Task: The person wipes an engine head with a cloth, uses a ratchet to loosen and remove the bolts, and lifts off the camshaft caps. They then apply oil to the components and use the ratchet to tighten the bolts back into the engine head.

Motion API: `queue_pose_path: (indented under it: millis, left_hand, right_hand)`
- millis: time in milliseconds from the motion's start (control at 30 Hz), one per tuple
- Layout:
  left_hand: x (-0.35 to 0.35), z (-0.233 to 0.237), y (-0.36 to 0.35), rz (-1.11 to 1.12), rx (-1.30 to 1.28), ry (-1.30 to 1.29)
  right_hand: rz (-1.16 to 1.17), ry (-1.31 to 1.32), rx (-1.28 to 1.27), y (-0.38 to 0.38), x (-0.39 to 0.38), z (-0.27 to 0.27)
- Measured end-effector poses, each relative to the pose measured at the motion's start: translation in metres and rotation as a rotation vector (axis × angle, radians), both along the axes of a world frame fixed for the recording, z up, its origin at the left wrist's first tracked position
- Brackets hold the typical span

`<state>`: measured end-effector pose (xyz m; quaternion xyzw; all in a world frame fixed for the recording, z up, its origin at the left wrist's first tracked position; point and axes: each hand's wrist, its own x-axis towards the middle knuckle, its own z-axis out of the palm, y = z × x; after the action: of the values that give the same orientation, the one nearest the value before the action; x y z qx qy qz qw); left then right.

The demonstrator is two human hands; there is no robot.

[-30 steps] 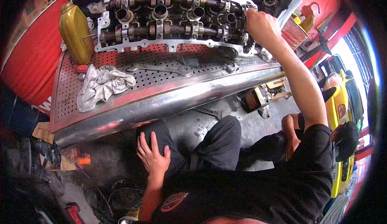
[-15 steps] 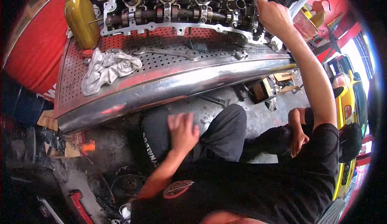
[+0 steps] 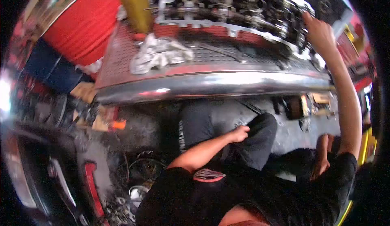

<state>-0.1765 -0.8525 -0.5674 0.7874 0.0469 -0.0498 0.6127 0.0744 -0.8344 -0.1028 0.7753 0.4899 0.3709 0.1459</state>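
Note:
An engine cylinder head (image 3: 232,31) with camshafts lies on the perforated metal bench (image 3: 118,59). At its right end, my right hand (image 3: 321,33) has its fingers curled on a dark toothed camshaft sprocket (image 3: 301,39), whose outline is blurred. My left hand (image 3: 239,134) is low, its fingers curled in beside my knee, and I see nothing in it. A crumpled white rag (image 3: 160,55) and a wrench (image 3: 221,53) rest in front of the cylinder head. The yellow-brown bottle (image 3: 137,8) stands at its left end.
A rounded shiny metal edge (image 3: 211,84) runs along the bench front. Below lie a long dark tool (image 3: 252,107) and a box of parts (image 3: 298,106). Another person's hand (image 3: 323,167) is at the right. Loose metal parts (image 3: 120,209) sit at lower left.
The view has swung left, so the bench appears farther right. My left hand has closed from spread fingers and moved right across my lap to the knee. My right hand stays at the sprocket.

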Motion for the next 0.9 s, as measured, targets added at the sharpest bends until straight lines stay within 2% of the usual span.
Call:
queue_pose_path:
  millis: [33, 200, 233, 300, 333, 400, 433, 500, 533, 600, 633, 700, 767, 833, 900]
  left_hand:
    - [0.001, -0.007, -0.005, -0.083, 0.065, 0.012]
    - [-0.004, -0.003, -0.029, 0.255, 0.045, 0.039]
    - [-0.009, -0.004, -0.03, 0.293, -0.084, -0.047]
    - [-0.008, -0.015, -0.023, 0.23, 0.031, -0.1]
    - [-0.005, -0.021, -0.017, 0.105, 0.015, -0.079]
    - [-0.012, 0.011, 0.005, -0.148, -0.017, -0.039]
    - [-0.022, 0.02, -0.002, -0.003, 0.005, -0.158]
    - [-0.043, 0.068, 0.0, 0.095, 0.074, -0.055]
    - [-0.05, 0.084, 0.003, 0.132, 0.101, -0.134]
    - [-0.083, 0.179, 0.028, 0.241, 0.155, -0.267]
    - [-0.094, 0.199, 0.045, 0.311, 0.266, -0.422]
    - [-0.124, 0.276, 0.099, 0.508, 0.622, -0.669]
    - [-0.137, 0.322, 0.154, 0.824, 1.078, -0.746]
    - [-0.141, 0.343, 0.2, 1.0, 1.475, -0.623]
    - [-0.151, 0.327, 0.238, 0.99, 1.592, -0.416]
  right_hand:
    - [-0.057, 0.002, -0.049, 0.001, -0.003, 0.003]
    - [-0.011, 0.053, 0.078, 0.006, 0.009, -0.001]
    - [-0.042, 0.06, 0.086, 0.007, 0.008, -0.002]
    - [-0.105, 0.075, 0.097, 0.007, 0.002, -0.002]
    - [-0.09, 0.083, 0.115, 0.005, -0.003, -0.002]
    - [-0.076, 0.07, 0.063, 0.005, 0.002, -0.003]
    - [-0.073, 0.065, 0.039, 0.005, 0.005, -0.003]
    - [-0.088, 0.074, 0.07, 0.01, -0.004, -0.003]
    - [-0.101, 0.082, 0.09, 0.012, -0.004, -0.005]
    - [-0.146, 0.123, 0.137, 0.013, -0.012, -0.008]
    - [-0.148, 0.122, 0.143, 0.013, -0.01, -0.009]
    - [-0.149, 0.12, 0.15, 0.012, -0.007, -0.011]
    - [-0.123, 0.142, 0.189, 0.008, -0.016, -0.009]
    - [-0.108, 0.141, 0.192, 0.005, -0.018, -0.006]
    - [-0.004, 0.172, 0.274, -0.001, -0.047, -0.001]
